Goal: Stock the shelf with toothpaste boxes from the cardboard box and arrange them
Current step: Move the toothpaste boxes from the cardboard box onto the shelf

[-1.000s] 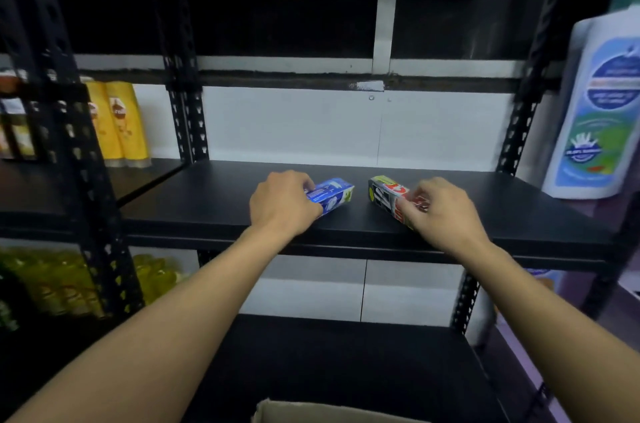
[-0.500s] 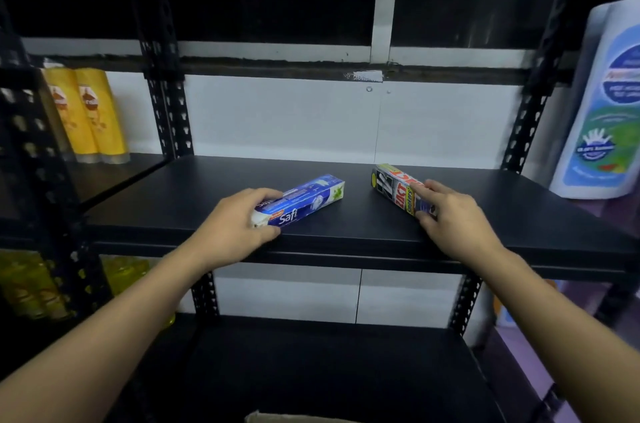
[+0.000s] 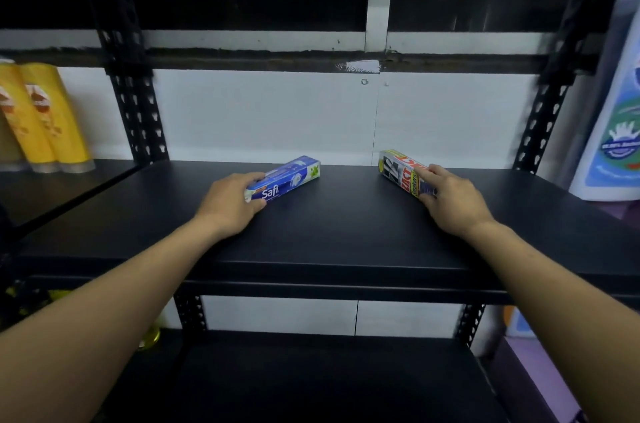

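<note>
Evidently both boxes are being slid back along the shelf (image 3: 346, 239) rather than merely set down. At left, the blue box (image 3: 291, 178) is gripped at its near end by the left hand (image 3: 230, 204), with the thumb on the near side and the fingers curled over the top, so it can be steered toward the wall (image 3: 263, 118). Further right, the white box (image 3: 403, 173) is gripped likewise by the right hand (image 3: 450, 201), a forefinger laid along its top. Both lie flat, far ends turned inward. Compared with a second ago, the boxes are found deeper on the shelf and well apart, and the cardboard box is no longer seen.
</note>
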Tool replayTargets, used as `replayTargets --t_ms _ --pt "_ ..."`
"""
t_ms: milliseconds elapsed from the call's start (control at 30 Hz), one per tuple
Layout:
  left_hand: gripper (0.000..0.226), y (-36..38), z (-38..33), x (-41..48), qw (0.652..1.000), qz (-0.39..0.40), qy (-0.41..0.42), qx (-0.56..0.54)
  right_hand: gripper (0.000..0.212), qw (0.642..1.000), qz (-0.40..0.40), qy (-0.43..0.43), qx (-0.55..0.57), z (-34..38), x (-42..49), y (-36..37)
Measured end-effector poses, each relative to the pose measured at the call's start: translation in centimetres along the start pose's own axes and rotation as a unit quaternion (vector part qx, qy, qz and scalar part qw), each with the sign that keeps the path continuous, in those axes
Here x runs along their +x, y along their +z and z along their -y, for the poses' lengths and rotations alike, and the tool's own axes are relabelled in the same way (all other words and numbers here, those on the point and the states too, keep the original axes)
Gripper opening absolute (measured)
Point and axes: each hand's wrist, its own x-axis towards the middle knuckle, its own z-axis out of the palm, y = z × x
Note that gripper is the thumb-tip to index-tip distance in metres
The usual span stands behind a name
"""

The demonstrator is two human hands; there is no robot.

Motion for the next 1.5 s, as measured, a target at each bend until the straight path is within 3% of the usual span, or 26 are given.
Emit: replayTargets --t_ms 333,600,700,800,967,1300,1500 --pt "0.051 2.1 1.2 3.9 0.999 -0.025 -0.003 0.038 0.057 0.999 -0.044 0.026 0.017 -1.0 0.6 1.6" --pt "0.066 1.4 -0.5 2.1 0.991 -0.076 -0.010 0.110 0.056 0.998 -0.036 0.046 -0.002 -0.7 0.2 1.2" --pt "0.062 0.6 -1.8 0.6 0.989 -0.092 0.015 0.113 0.054 0.996 -0.076 0.051 -0.002 0.1 -0.7 0.1" --pt "0.053 -0.3 -3.4 -1.3 0.988 -0.066 0.042 0.132 0.050 0.994 -0.107 0.029 -0.001 1.3 -2.3 -1.1" --pt "0.052 -1.7 -6.2 -5.3 0.985 -0.048 0.094 0.134 0.048 0.995 -0.088 -0.035 -0.001 4.2 -6.7 -2.6" --pt "0.056 -0.9 -10.6 -17.5 0.951 -0.084 0.196 0.224 0.049 0.984 -0.111 -0.134 -0.026 9.3 -19.0 -1.6" --pt "0.051 4.6 -8.1 -25.5 0.949 -0.031 0.215 0.229 0.049 0.990 -0.012 -0.144 0.000 8.5 -28.1 5.3"
